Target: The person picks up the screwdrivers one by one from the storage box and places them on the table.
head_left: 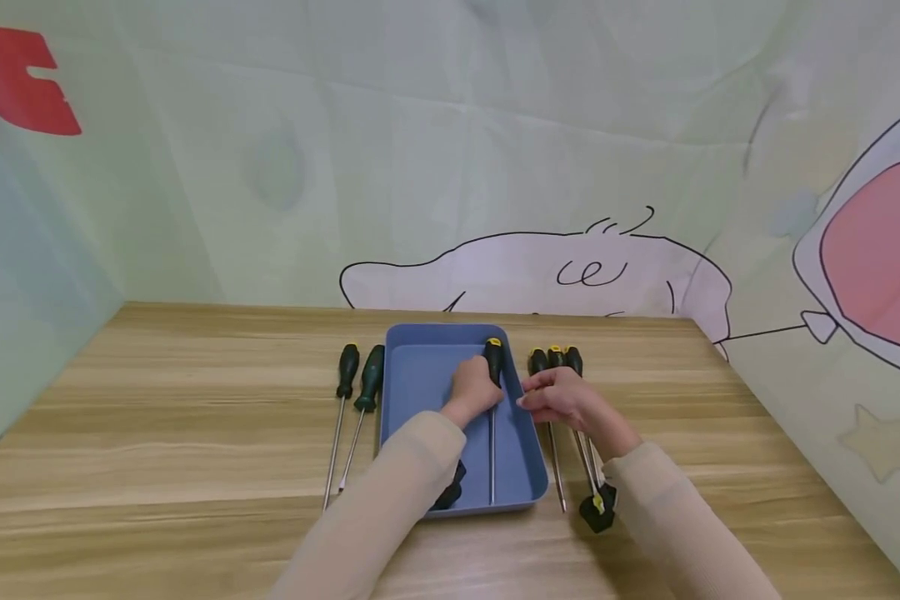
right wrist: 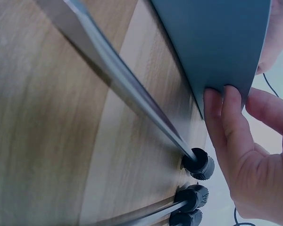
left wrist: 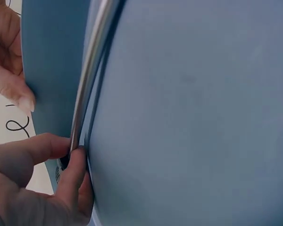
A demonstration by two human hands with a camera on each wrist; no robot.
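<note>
A blue tray (head_left: 420, 367) stands on the wooden table. In it lies a long screwdriver (head_left: 492, 442), its dark, yellow-ended handle towards the back. My left hand (head_left: 474, 385) pinches this screwdriver where shaft meets handle; the left wrist view shows thumb and finger on either side of the steel shaft (left wrist: 87, 77). At the tray's right wall, my right hand (head_left: 562, 396) grips the rim, with two fingertips (right wrist: 231, 96) against the outer face and the thumb at the edge. Just beyond that hand several screwdrivers (head_left: 554, 467) lie on the table, partly hidden by it.
Two green-black handled screwdrivers (head_left: 348, 367) lie left of the tray, shafts towards me. Black blocky objects show under the left sleeve (head_left: 412, 467) and beside the right sleeve (head_left: 667, 500); their kind is unclear. A printed cloth (head_left: 420, 167) hangs behind the table.
</note>
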